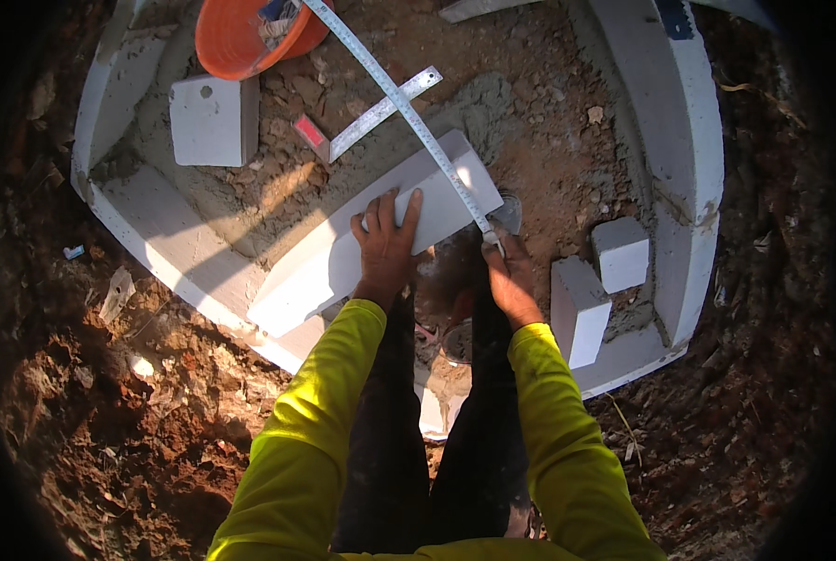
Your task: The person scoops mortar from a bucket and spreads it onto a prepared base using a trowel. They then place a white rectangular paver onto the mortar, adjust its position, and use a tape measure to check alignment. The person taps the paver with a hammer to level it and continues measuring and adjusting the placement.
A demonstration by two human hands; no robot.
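A long white block (390,220) lies slantwise in front of me, its near side in bright light. My left hand (383,241) rests on the block's top, fingers spread over the surface. My right hand (511,276) is just past the block's right end, fingers closed on the near end of a long, pale measuring strip (408,112) with fine marks. From there the strip crosses the block and runs out of view at the top; its far end is out of sight. A metal try square (371,117) with a red-marked stock lies on the soil beyond, partly under the strip.
Pale curved walls (698,178) edge the soil bed on both sides. An orange bucket (240,47) stands at the far left beside a white block (207,126). Two smaller blocks (581,313) (621,254) sit at right. Rough reddish soil (156,421) lies outside.
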